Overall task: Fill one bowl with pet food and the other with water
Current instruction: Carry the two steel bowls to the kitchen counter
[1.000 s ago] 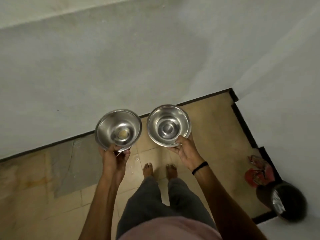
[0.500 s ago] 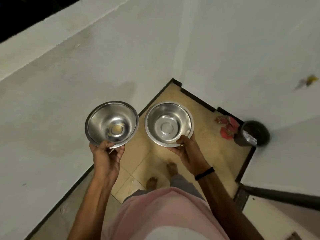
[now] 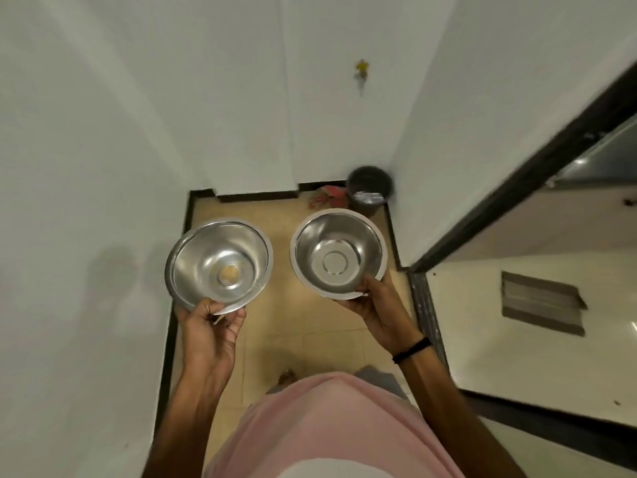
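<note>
I carry two shiny steel bowls in front of me above a tan tiled floor. My left hand (image 3: pixel 210 326) grips the near rim of the left steel bowl (image 3: pixel 206 257), which has a small yellowish smear at its bottom. My right hand (image 3: pixel 375 305) holds the right steel bowl (image 3: pixel 339 239) from below at its near edge; this bowl looks bare inside. Both bowls are held roughly level, side by side and apart. No pet food or water source is visible.
White walls close in at the left and ahead. A dark bin (image 3: pixel 369 191) stands in the far right corner beside a red object (image 3: pixel 324 198). A dark-framed doorway (image 3: pixel 517 188) opens on the right onto a lighter floor with a grey mat (image 3: pixel 541 301).
The view has swung to the right: the corner with the bin now lies straight ahead and a doorway has come into sight. Both hands keep the same hold on the bowls.
</note>
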